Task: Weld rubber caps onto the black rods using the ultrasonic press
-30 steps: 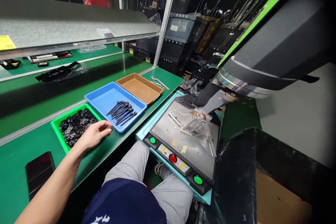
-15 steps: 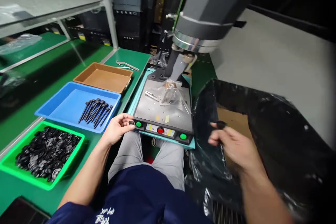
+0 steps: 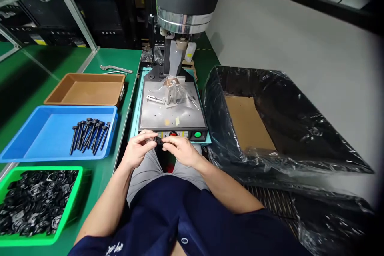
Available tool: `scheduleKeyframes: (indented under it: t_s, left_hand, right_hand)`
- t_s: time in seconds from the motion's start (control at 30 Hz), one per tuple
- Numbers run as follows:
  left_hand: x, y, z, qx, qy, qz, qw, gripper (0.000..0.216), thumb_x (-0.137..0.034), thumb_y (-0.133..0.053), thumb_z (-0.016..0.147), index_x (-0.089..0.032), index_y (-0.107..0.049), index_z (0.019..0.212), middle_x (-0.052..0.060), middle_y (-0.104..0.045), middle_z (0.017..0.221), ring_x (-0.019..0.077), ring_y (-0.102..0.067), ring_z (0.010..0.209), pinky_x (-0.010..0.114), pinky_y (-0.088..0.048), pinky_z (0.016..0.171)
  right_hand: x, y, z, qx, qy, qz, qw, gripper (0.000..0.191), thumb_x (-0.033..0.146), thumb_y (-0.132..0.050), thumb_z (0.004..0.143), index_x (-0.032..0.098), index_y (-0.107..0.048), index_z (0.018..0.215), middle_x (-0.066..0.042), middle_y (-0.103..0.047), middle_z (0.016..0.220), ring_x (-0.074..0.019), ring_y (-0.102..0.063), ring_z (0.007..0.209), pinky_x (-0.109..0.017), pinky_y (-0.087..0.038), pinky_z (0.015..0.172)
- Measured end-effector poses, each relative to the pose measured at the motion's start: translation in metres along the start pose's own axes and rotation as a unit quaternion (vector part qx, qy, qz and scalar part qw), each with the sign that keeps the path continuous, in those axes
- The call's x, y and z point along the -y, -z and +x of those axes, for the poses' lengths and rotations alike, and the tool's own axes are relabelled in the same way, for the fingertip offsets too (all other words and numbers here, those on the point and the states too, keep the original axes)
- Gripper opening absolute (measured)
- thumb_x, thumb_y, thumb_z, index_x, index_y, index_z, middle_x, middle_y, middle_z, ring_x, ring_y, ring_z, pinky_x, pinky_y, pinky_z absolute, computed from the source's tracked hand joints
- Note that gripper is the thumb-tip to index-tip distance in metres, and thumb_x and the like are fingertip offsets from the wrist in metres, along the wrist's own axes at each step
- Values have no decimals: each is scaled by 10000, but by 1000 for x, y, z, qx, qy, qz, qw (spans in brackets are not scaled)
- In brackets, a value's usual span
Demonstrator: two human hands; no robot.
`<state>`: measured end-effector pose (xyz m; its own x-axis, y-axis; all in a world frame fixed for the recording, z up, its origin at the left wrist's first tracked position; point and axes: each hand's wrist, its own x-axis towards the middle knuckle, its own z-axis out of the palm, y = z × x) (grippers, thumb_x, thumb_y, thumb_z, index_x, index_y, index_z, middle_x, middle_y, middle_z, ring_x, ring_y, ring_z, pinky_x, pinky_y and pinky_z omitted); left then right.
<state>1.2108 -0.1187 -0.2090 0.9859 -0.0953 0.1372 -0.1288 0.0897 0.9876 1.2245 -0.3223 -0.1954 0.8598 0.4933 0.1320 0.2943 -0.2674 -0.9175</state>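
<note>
My left hand [image 3: 138,150] pinches a small black part [image 3: 157,140] between thumb and fingertips, just in front of the machine's button panel [image 3: 194,134]. My right hand [image 3: 181,150] meets it from the other side, its thumb and forefinger closed at the same part. The fingers cover much of the piece, so its full shape is hidden. On my left, a green bin [image 3: 80,176] is full of small black parts, some with shiny faces. Above it, a blue tray [image 3: 45,128] carries several black stems with round heads [image 3: 90,134].
Straight ahead stands a press-like machine [image 3: 187,2] over a metal plate [image 3: 156,118] with a plastic-wrapped fixture [image 3: 172,92]. A brown tray [image 3: 90,88] and a wrench [image 3: 115,68] lie at left. A box lined with black plastic [image 3: 216,128] stands at right.
My right hand has come from over the black-lined box, where it held something black, to meet my left hand at the panel. The view has turned to the right.
</note>
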Motion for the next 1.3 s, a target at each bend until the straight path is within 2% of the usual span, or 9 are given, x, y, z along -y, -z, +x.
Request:
scheduleKeyframes:
  t_s: [0.13, 0.33, 0.53, 0.67, 0.83, 0.93, 1.0, 1.1, 1.3]
  left_hand:
    - [1, -2, 2, 17, 36, -12, 999, 251, -273, -805, 710, -241, -786, 959, 54, -642, 936, 150, -576, 827, 288, -469, 736]
    - [2, -6, 11, 17, 50, -19, 998, 281, -284, -822, 684, -243, -788, 959, 58, -646, 940, 171, -588, 879, 306, -480, 773]
    - [13, -23, 23, 22, 63, -5, 998, 286, -342, -778, 736, -236, -778, 1002, 49, -612, 942, 156, -604, 818, 304, -514, 740]
    - [38, -36, 33, 14, 88, -6, 996, 335, -387, -779, 726, -197, -770, 1001, 63, -645, 960, 168, -634, 813, 333, -530, 778]
    - [77, -25, 80, -134, 106, 50, 984, 530, -456, -788, 684, -131, -702, 1095, 123, -698, 1056, 242, -642, 991, 419, -474, 958]
    - [85, -10, 121, -199, 74, 81, 974, 576, -448, -799, 668, -140, -663, 1135, 156, -650, 1204, 275, -586, 1151, 437, -422, 1027]
    - [80, -5, 142, -182, 54, 72, 979, 539, -441, -817, 641, -139, -676, 1065, 156, -656, 1181, 274, -583, 1160, 429, -408, 1039]
    - [62, -9, 156, -106, 67, 14, 992, 497, -435, -843, 591, -121, -680, 940, 103, -705, 923, 227, -662, 922, 409, -469, 945]
    - [18, -40, 145, -49, 149, -144, 977, 481, -341, -848, 610, -136, -616, 979, 14, -677, 715, 138, -663, 621, 294, -542, 672]
  right_hand:
    - [-2, 4, -1, 23, -7, 13, 1000, 204, 262, -548, 910, 179, -713, 997, -11, -722, 765, -131, -634, 670, -253, -486, 679]
    - [-11, 0, -2, -28, 1, 6, 1000, 161, 267, -573, 894, 189, -707, 934, -16, -703, 753, -139, -626, 692, -269, -482, 689]
    - [-34, -17, 6, -35, -97, 286, 953, 381, 375, -608, 861, 194, -565, 1193, 18, -613, 742, -84, -500, 519, -204, -381, 447]
    - [-50, -14, 9, -68, -126, 388, 910, 372, 449, -639, 840, 174, -603, 1087, 20, -570, 692, -63, -450, 494, -174, -302, 401]
    - [-73, -1, 6, -142, -202, 398, 884, 431, 477, -721, 757, 180, -576, 1033, -15, -639, 777, -54, -456, 478, -159, -282, 374]
    - [-82, 1, 5, -138, -210, 392, 885, 423, 471, -725, 746, 177, -575, 1010, -23, -643, 819, -59, -490, 504, -165, -331, 394]
    - [-87, -1, 8, -114, -219, 383, 890, 404, 442, -726, 746, 173, -575, 1006, -27, -643, 828, -64, -506, 520, -176, -366, 417]
    - [-93, -11, 19, -74, -239, 363, 898, 395, 379, -721, 750, 166, -570, 1046, -20, -634, 796, -75, -517, 523, -192, -398, 437]
    - [-90, -47, 78, 9, -200, 382, 902, 337, 396, -738, 742, 171, -596, 949, -10, -603, 777, -109, -554, 597, -255, -503, 548]
